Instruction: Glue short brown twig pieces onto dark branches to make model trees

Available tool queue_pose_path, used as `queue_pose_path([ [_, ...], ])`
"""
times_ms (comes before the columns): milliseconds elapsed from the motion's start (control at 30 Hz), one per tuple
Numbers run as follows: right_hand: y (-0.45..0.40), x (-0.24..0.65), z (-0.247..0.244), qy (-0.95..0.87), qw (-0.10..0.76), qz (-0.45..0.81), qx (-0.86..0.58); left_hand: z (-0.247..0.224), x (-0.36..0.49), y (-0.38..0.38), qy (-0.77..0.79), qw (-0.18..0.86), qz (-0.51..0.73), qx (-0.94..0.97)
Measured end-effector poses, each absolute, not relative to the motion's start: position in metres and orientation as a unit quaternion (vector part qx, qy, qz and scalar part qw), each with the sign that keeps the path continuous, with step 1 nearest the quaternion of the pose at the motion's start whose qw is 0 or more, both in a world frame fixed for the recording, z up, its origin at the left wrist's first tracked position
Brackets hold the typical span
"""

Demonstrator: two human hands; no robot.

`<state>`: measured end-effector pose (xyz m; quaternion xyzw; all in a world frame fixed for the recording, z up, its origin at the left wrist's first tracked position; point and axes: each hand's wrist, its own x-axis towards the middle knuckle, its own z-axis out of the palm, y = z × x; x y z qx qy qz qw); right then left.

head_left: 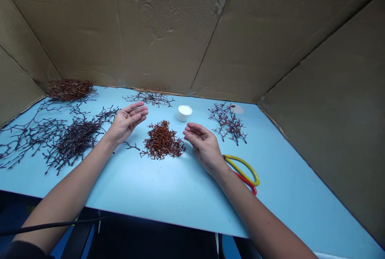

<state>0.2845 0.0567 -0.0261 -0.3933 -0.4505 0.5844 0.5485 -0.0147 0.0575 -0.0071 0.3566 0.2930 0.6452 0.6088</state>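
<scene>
My left hand is raised over the blue table, its fingers stretched out and nothing visible in it. Across from it, my right hand has loosely curved fingers with the thumb close to them, and I see nothing held there. Between the two hands lies a heap of short reddish-brown twig pieces. Just beyond the right fingertips stands a small white cup with white contents. Scissors with one yellow and one red handle lie partly under my right forearm, which hides their blades.
Dark branching twigs are piled on the left. A reddish-brown tangle sits in the back left corner. More twigs lie at the back and right, near a pale disc. Cardboard walls enclose the table.
</scene>
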Motion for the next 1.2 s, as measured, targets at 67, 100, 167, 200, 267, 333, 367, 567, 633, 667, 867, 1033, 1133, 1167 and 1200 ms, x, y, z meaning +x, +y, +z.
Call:
queue_pose_path([
  [67,0.057,0.285,-0.026,-0.454,0.552,0.574,-0.4,-0.01,-0.016,0.059,0.294,0.615,0.647,0.34],
  [100,0.058,0.285,-0.025,-0.456,0.554,0.57,-0.401,-0.01,-0.017,0.059,0.293,0.618,0.647,0.336],
  [167,0.058,0.286,-0.025,-0.459,0.556,0.565,-0.402,-0.011,-0.018,0.058,0.289,0.624,0.644,0.335],
  [200,0.058,0.286,-0.024,-0.46,0.557,0.563,-0.403,-0.01,-0.018,0.058,0.285,0.629,0.642,0.334],
  [267,0.059,0.286,-0.025,-0.461,0.558,0.558,-0.405,-0.008,-0.017,0.056,0.274,0.637,0.638,0.334],
  [333,0.06,0.286,-0.025,-0.463,0.559,0.554,-0.408,-0.004,-0.015,0.053,0.26,0.644,0.636,0.336],
  [367,0.06,0.286,-0.026,-0.464,0.559,0.552,-0.409,-0.001,-0.014,0.052,0.253,0.648,0.635,0.337],
  [567,0.062,0.286,-0.028,-0.478,0.552,0.542,-0.417,0.009,-0.01,0.049,0.222,0.68,0.613,0.334],
  [633,0.063,0.286,-0.029,-0.484,0.548,0.538,-0.419,0.01,-0.01,0.05,0.223,0.682,0.615,0.327],
  [667,0.063,0.287,-0.029,-0.489,0.546,0.536,-0.42,0.01,-0.01,0.05,0.226,0.679,0.619,0.324],
  [867,0.065,0.291,-0.034,-0.541,0.541,0.471,-0.439,0.006,-0.013,0.053,0.246,0.641,0.651,0.324],
  [1033,0.087,0.306,-0.026,-0.597,0.547,0.325,-0.489,0.005,-0.017,0.052,0.247,0.612,0.67,0.339],
  [1133,0.119,0.313,-0.019,-0.658,0.47,0.259,-0.529,0.007,-0.017,0.05,0.244,0.629,0.652,0.345],
  [1167,0.13,0.313,-0.018,-0.668,0.448,0.257,-0.536,0.007,-0.017,0.05,0.243,0.633,0.648,0.347],
  [1200,0.142,0.312,-0.017,-0.673,0.436,0.259,-0.538,0.008,-0.016,0.05,0.243,0.635,0.646,0.348],
])
